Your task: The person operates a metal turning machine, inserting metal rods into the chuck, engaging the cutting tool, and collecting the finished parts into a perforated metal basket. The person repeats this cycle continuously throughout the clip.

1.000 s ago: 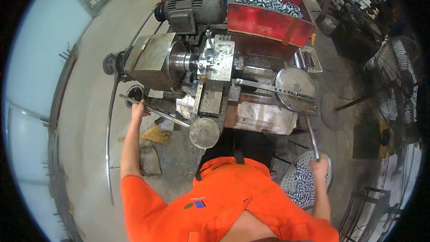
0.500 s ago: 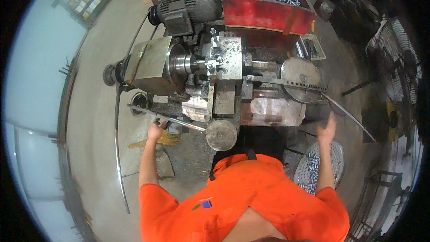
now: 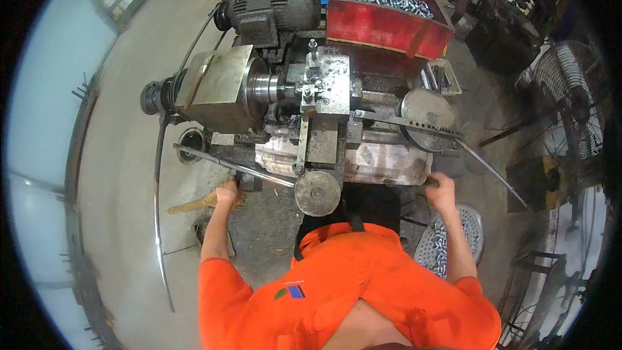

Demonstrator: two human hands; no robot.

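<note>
My right hand is closed at the front right corner of a shiny metal tray under the lathe bed; a small dark piece shows by its fingers. Below the left end of a long steel lever, my left hand is closed against a dark part of the machine, and what it grips is hidden. Between my arms sits a round metal disc on the lever. Above the tray stand the spindle chuck and the tool block. A second lever slants down at the right.
A red bin full of small metal parts stands behind the machine, beside a motor. By my right forearm is a perforated basket with similar parts. A broom lies near my left hand; a caged fan is at far right.
My right hand has come inward from beside the right lever to the tray corner and closed. My left hand stays near the same spot. The whole view has shifted slightly.
</note>
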